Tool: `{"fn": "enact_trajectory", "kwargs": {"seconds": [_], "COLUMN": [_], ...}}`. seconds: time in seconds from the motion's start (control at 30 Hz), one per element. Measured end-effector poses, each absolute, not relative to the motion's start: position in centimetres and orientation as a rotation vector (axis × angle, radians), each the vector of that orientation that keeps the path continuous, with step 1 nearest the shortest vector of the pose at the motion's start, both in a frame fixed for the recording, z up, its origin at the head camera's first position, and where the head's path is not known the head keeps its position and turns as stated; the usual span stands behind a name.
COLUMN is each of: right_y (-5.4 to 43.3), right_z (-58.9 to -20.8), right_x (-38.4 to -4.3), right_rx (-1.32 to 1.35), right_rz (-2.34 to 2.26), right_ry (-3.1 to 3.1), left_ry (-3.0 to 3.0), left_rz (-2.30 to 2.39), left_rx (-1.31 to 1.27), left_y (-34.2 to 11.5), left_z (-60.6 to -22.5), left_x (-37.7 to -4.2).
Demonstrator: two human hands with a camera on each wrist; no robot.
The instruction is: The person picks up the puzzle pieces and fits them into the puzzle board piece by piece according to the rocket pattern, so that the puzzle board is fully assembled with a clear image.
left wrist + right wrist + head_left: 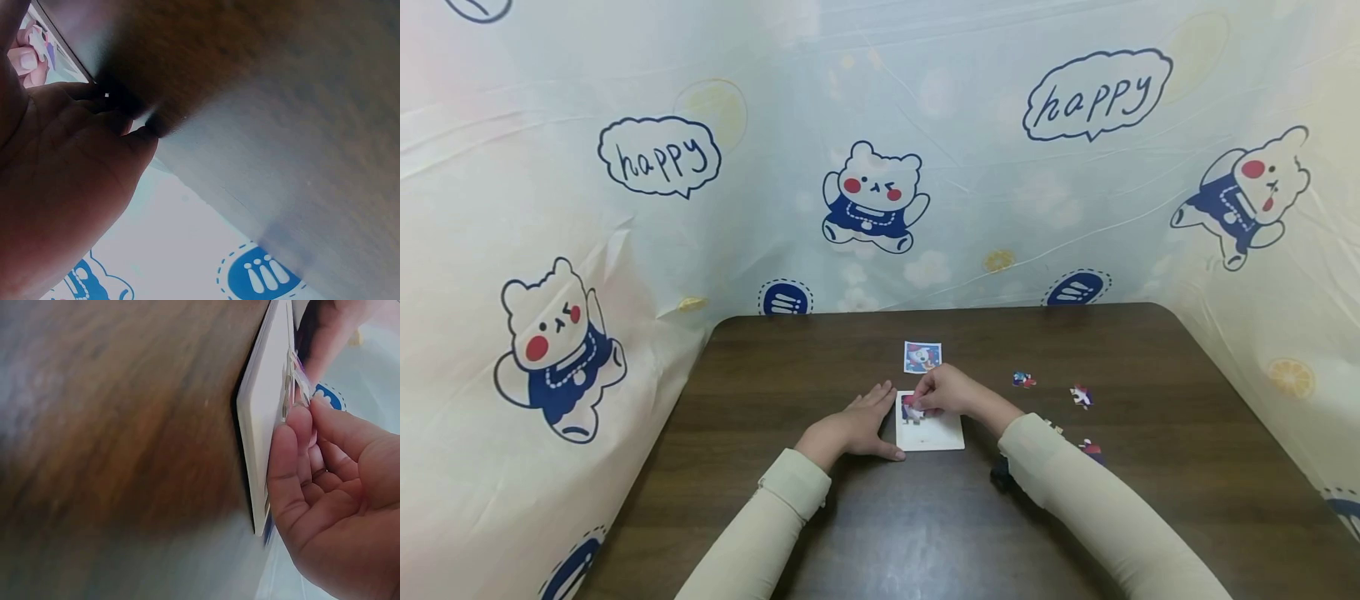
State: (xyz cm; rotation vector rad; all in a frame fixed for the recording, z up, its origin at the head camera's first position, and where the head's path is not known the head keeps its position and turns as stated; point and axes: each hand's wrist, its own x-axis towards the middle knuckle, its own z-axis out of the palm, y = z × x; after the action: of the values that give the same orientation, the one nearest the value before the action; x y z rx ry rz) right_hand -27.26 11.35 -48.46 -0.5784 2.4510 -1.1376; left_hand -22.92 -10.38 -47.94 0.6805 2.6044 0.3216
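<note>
A white puzzle board [936, 435] lies on the brown table, with colourful jigsaw pieces [912, 416] at its upper left corner. My left hand [853, 425] rests along the board's left side, fingers extended and thumb by the lower left corner. Over the board, my right hand [946, 390] pinches a jigsaw piece [302, 384] between thumb and fingertips. In the right wrist view that piece is tilted, close over the board's surface. Much of its picture is hidden by the fingers.
A small picture card [922, 357] lies just beyond the board. To the right are loose jigsaw pieces, including a blue and red one [1023, 380], a whitish one [1081, 396] and one partly behind the right sleeve [1092, 451]. A patterned cloth [970, 200] hangs behind the table.
</note>
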Motion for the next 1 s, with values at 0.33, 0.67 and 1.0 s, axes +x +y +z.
{"fn": "enact_trajectory", "kwargs": {"seconds": [0.33,0.67,1.0], "right_y": [10.7,10.3,10.1], "right_z": [-48.7,-48.5,-48.9], "right_x": [-27.4,-27.4,-27.4], "right_rx": [-0.570,-0.568,-0.572], "right_rz": [-1.031,-0.996,-0.950], "right_ry": [2.512,2.524,2.596], "left_ry": [2.604,2.609,2.611], "left_rz": [0.327,0.326,0.302], "left_rx": [0.683,0.686,0.683], "left_y": [-10.3,-10.3,-10.4], "left_z": [-48.0,-48.0,-48.2], "left_x": [-22.9,-22.8,-23.0]}}
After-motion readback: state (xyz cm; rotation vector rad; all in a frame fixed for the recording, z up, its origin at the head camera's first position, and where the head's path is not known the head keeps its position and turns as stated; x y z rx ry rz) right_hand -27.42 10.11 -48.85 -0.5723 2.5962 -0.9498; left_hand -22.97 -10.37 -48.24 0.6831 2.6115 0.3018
